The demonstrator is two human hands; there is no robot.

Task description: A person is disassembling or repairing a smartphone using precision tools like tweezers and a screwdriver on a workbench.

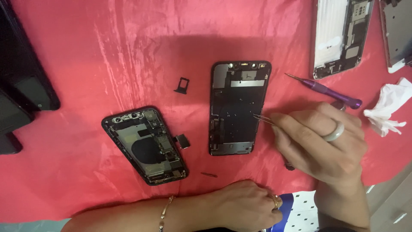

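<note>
Step in hand: looks like fine tweezer work on the display panel (240, 107), which lies back-side up, its metal shield plate showing, on the red cloth (86, 56) covering the surface.
Right hand (319, 141): just right of the display panel, fingers (283, 122) pinched on slim metal tweezers (262, 118); a pale ring sits on one finger.
Tweezer tips: right at the panel's right edge, about halfway down; too small to tell whether they grip anything.
Left hand (244, 204): below the display panel at the cloth's near edge, fingers curled loosely, resting and holding nothing that shows; a gold ring and a thin bracelet are on it.
Phone body (145, 145): left of the display panel, opened, tilted, its boards and dark round coil exposed.
Small parts: a black card tray (182, 85) up and left of the panel; a small dark square piece (183, 140) between panel and phone body; a short dark sliver (209, 174) just below the panel.
Purple screwdriver (326, 90): right of the panel, above the right hand, lying free.
Further off: another opened phone shell (341, 36) up and right; a crumpled white tissue (388, 109) far right.
Next move, my read: it calls for steady tips, a light squeeze and a straight lift, since that edge is thin and a slip could scratch the plate.
</note>
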